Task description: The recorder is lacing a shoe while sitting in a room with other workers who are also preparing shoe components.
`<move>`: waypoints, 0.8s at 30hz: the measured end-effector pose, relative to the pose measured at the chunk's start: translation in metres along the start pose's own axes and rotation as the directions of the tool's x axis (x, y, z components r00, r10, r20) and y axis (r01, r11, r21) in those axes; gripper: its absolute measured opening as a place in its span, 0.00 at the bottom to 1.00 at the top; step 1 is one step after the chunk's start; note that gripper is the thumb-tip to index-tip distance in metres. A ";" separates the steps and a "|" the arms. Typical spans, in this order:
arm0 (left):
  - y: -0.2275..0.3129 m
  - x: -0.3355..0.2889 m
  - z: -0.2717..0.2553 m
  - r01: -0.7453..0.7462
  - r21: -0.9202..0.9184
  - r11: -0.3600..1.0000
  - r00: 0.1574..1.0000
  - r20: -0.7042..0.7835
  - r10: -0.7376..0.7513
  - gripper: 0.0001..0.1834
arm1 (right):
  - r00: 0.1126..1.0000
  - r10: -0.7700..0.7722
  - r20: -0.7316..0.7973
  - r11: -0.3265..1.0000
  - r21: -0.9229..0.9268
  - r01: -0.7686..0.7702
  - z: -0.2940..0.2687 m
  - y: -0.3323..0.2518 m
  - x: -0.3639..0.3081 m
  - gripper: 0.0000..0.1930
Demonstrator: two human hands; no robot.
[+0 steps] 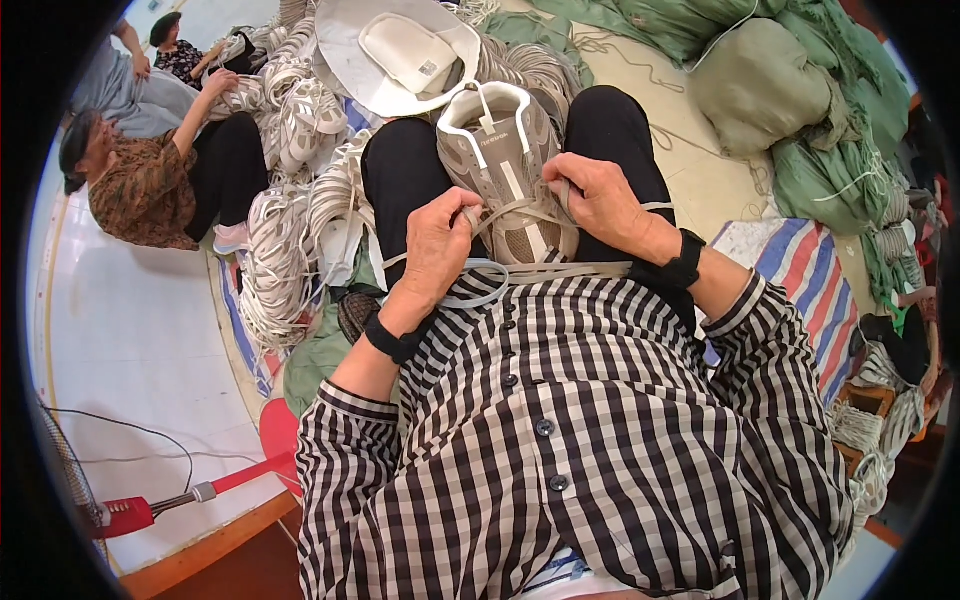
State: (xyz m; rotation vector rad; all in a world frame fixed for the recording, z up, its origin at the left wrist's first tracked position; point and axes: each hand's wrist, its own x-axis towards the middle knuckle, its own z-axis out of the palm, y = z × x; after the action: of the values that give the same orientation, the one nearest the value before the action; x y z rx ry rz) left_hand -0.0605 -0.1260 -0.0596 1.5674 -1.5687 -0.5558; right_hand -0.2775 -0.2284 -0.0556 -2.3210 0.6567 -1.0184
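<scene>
A beige and white sneaker upper lies between my thighs, its opening facing away from me and its toe toward my lap. Across its front runs a pale flat shoelace. My left hand pinches the lace at the shoe's left side. At the right side, my right hand has its fingers closed on the lace too. Loose lengths of lace trail sideways over my legs. A light blue ring-shaped band sits by my left wrist.
Piled shoe uppers stand on the left, near a seated person. A white bowl-like holder with a pale pad lies ahead. Green sacks fill the far right; a striped sheet lies nearer. A red-handled object is at lower left.
</scene>
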 end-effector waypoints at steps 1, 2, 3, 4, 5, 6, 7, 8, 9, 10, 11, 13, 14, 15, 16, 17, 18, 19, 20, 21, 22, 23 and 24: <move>0.000 -0.001 0.000 0.002 -0.001 1.000 1.000 -0.010 -0.002 0.04 | 1.000 0.001 0.015 1.000 -0.001 -0.001 0.000 0.000 -0.001 0.03; 0.000 -0.001 -0.001 -0.008 -0.008 1.000 1.000 -0.005 0.008 0.04 | 0.999 0.016 0.029 1.000 -0.009 -0.016 0.000 -0.001 -0.002 0.03; 0.000 -0.002 0.000 -0.018 -0.016 1.000 1.000 -0.005 0.018 0.05 | 0.999 0.002 0.036 1.000 -0.004 -0.002 -0.001 -0.002 -0.002 0.03; 0.000 -0.002 0.000 -0.011 -0.018 1.000 1.000 -0.003 0.011 0.05 | 0.998 0.038 0.043 0.999 0.013 -0.039 -0.001 -0.002 -0.002 0.04; 0.001 -0.002 0.000 0.013 -0.061 0.998 1.000 -0.016 -0.014 0.05 | 0.995 0.091 0.051 0.996 0.021 -0.092 -0.001 -0.003 -0.001 0.04; 0.001 -0.001 0.001 0.036 -0.103 0.994 0.999 -0.028 -0.039 0.05 | 0.996 0.072 0.054 0.997 0.032 -0.074 -0.001 -0.004 -0.001 0.04; 0.001 -0.001 0.001 0.038 -0.103 0.994 0.999 -0.030 -0.041 0.05 | 0.991 0.100 0.089 0.994 0.038 -0.104 -0.003 -0.004 0.000 0.05; 0.001 0.000 0.001 0.033 -0.115 0.993 0.999 -0.027 -0.036 0.05 | 0.984 0.128 0.122 0.990 0.042 -0.134 -0.004 -0.005 0.000 0.07; 0.001 0.001 0.002 0.028 -0.127 0.991 0.999 -0.023 -0.031 0.05 | 0.984 0.128 0.123 0.990 0.042 -0.134 -0.004 -0.005 0.001 0.07; 0.002 0.002 0.002 0.030 -0.128 0.991 0.999 -0.021 -0.033 0.05 | 0.981 0.138 0.133 0.989 0.035 -0.144 -0.005 -0.005 0.001 0.06; 0.002 0.002 0.002 0.028 -0.091 0.995 0.999 -0.021 -0.030 0.05 | 0.978 0.150 0.145 0.987 0.027 -0.156 -0.005 -0.005 0.001 0.06; 0.002 0.002 0.003 0.028 -0.056 0.998 0.999 -0.020 -0.029 0.05 | 0.980 0.138 0.146 0.989 0.025 -0.143 -0.005 -0.005 0.001 0.07; 0.002 0.001 0.003 0.019 -0.058 0.998 1.000 -0.022 -0.020 0.05 | 0.983 0.120 0.142 0.992 0.025 -0.125 -0.004 -0.005 0.002 0.07; 0.001 0.001 0.003 0.010 -0.059 0.998 1.000 -0.025 -0.012 0.05 | 0.982 0.120 0.144 0.992 0.027 -0.125 -0.004 -0.005 0.003 0.07; 0.001 0.000 0.003 0.014 -0.055 0.998 1.000 -0.027 -0.016 0.05 | 0.987 0.077 0.139 0.997 -0.018 -0.075 -0.003 -0.005 0.005 0.08; 0.001 0.000 0.003 -0.032 -0.012 0.999 0.999 -0.036 0.031 0.04 | 0.987 0.061 0.145 0.996 -0.073 -0.051 -0.002 -0.005 0.006 0.09; 0.001 -0.001 0.003 -0.071 0.031 0.997 0.997 -0.037 0.072 0.04 | 0.990 0.030 0.136 0.998 -0.053 -0.023 -0.001 -0.006 0.008 0.09; 0.001 -0.001 0.003 -0.084 0.003 0.996 0.996 -0.033 0.084 0.05 | 0.982 0.017 0.186 0.994 -0.109 0.004 -0.003 -0.005 0.010 0.11; 0.001 -0.001 0.004 -0.087 0.008 0.996 0.995 -0.038 0.087 0.05 | 0.975 -0.003 0.222 0.985 -0.166 0.041 -0.004 -0.005 0.012 0.13; 0.001 -0.001 0.004 -0.102 0.011 0.995 0.994 -0.046 0.102 0.05 | 0.973 0.000 0.229 0.986 -0.160 0.038 -0.004 -0.006 0.013 0.15; 0.000 -0.001 0.005 -0.117 0.012 0.993 0.992 -0.044 0.117 0.05 | 0.971 0.001 0.240 0.986 -0.160 0.038 -0.005 -0.006 0.014 0.15; 0.000 -0.001 0.005 -0.116 0.014 0.993 0.992 -0.052 0.117 0.05 | 0.970 -0.005 0.244 0.985 -0.166 0.046 -0.005 -0.006 0.015 0.14; -0.001 -0.001 0.005 -0.130 0.017 0.991 0.990 -0.050 0.131 0.06 | 0.968 0.012 0.252 0.982 -0.183 0.036 -0.005 -0.006 0.016 0.14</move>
State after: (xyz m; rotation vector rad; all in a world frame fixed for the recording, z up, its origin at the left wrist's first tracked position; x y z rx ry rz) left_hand -0.0646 -0.1263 -0.0634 1.4657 -1.6257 -0.4300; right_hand -0.2710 -0.2346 -0.0404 -2.5637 0.6593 -0.6720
